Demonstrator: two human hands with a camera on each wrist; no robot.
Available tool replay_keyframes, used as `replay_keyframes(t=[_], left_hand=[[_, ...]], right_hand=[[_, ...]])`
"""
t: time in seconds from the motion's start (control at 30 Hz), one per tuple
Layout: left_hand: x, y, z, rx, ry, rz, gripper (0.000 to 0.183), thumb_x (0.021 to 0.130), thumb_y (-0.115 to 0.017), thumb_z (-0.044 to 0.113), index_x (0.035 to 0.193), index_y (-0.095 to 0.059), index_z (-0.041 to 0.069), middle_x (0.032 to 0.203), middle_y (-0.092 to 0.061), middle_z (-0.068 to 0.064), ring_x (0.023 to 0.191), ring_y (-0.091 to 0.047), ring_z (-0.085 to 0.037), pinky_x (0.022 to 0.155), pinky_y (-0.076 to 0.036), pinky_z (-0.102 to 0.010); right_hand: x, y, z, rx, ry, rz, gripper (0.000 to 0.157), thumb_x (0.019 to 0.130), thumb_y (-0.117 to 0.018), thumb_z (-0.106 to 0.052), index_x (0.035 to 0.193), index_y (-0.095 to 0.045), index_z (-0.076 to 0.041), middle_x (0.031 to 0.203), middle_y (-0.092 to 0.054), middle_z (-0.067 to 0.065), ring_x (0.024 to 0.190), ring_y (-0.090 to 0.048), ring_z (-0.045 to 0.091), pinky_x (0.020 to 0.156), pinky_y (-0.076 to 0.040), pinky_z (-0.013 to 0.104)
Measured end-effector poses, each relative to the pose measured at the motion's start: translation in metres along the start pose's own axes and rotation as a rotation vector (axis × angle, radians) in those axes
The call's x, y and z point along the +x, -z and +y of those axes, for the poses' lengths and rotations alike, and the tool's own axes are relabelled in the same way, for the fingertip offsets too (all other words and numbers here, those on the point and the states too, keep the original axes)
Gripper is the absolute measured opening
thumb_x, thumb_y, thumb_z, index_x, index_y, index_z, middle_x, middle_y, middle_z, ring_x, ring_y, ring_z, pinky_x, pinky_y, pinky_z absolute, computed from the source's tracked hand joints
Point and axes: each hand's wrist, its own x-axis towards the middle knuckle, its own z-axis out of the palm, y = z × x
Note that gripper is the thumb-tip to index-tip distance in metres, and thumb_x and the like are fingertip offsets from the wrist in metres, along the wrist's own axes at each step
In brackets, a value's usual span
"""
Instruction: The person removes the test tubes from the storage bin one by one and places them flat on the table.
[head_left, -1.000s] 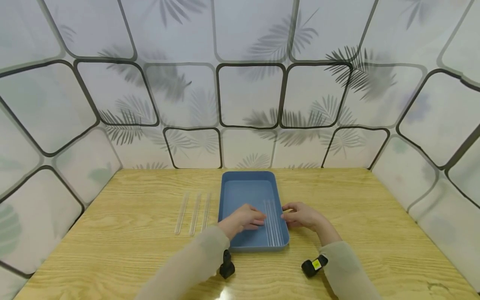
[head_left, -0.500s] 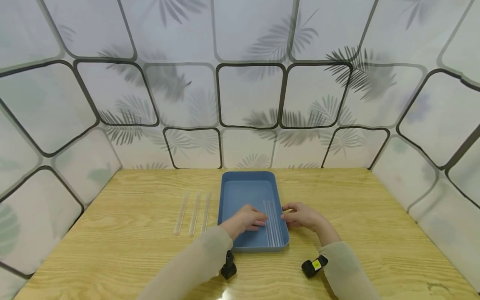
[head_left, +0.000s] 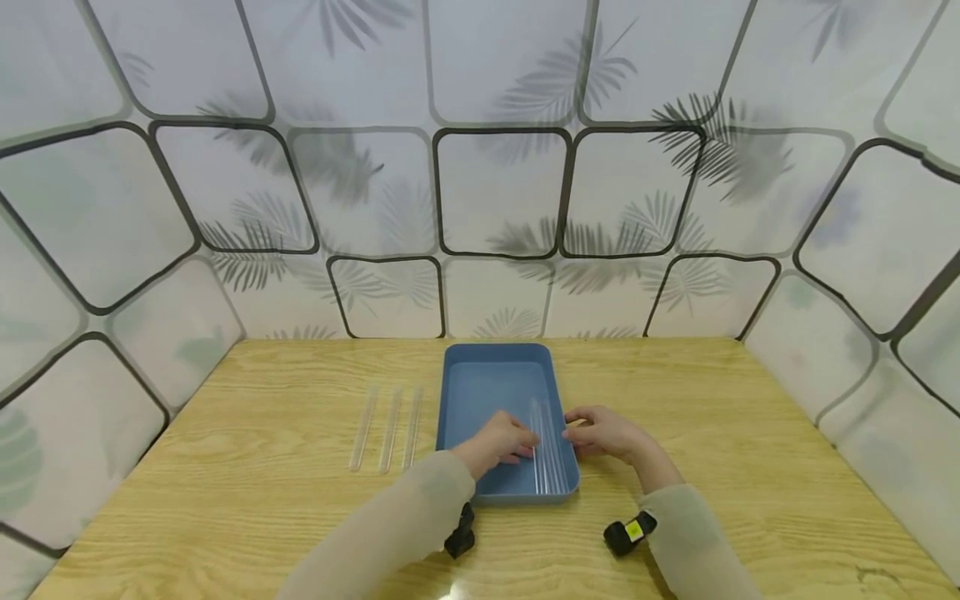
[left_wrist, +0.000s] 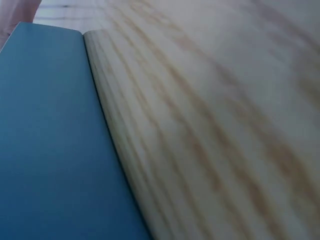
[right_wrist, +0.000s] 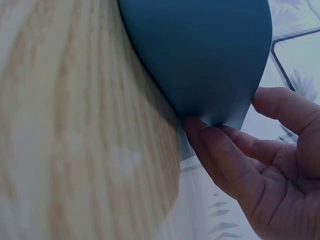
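Note:
A blue tray point(head_left: 487, 379) lies on the table in the head view. Along its right side, several thin clear tubes point(head_left: 550, 467) lie lengthwise, close together. My left hand point(head_left: 497, 442) reaches into the tray, fingertips against the leftmost of these tubes. In the left wrist view only the tray's outer wall point(left_wrist: 55, 130) and the table show; the left fingers are out of that view. My right hand point(head_left: 609, 433) holds the tray's right wall; in the right wrist view its bent fingers point(right_wrist: 227, 155) meet the tray's wall at the lower edge and at the rim.
Three more clear tubes point(head_left: 389, 429) lie side by side on the wooden table point(head_left: 262, 450), left of the tray. A patterned wall covering point(head_left: 495, 192) stands behind the table and along both sides. Black wrist cameras hang below both sleeves.
My left hand has moved slightly right inside the tray, and the far ends of the tubes there have shifted right with it. My right hand has stayed at the tray's wall.

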Motion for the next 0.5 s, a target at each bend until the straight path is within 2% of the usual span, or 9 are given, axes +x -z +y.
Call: replay_keyframes(t=[0.3, 0.5], left_hand=[[-0.0009, -0.0053, 0.0026, 0.107, -0.031, 0.044, 0.016, 0.08, -0.065, 0.011, 0.085, -0.062, -0.003, 0.072, -0.063, -0.007, 0.068, -0.062, -0.016, 0.059, -0.051, -0.031], [0.0013, -0.0081, 0.0012, 0.135, -0.041, 0.077, 0.012, 0.079, -0.067, 0.01, 0.08, -0.062, -0.001, 0.067, -0.062, -0.005, 0.062, -0.061, -0.014, 0.055, -0.051, -0.03]], right_hand=[[0.001, 0.0004, 0.0007, 0.005, 0.005, -0.011, 0.053, 0.086, -0.057, -0.013, 0.123, -0.034, 0.016, 0.105, -0.055, 0.021, 0.091, -0.057, 0.025, 0.077, -0.048, 0.039], [0.0014, 0.0004, 0.0002, 0.004, 0.006, -0.014, 0.052, 0.086, -0.056, -0.012, 0.123, -0.034, 0.017, 0.105, -0.055, 0.021, 0.091, -0.058, 0.025, 0.077, -0.048, 0.039]])
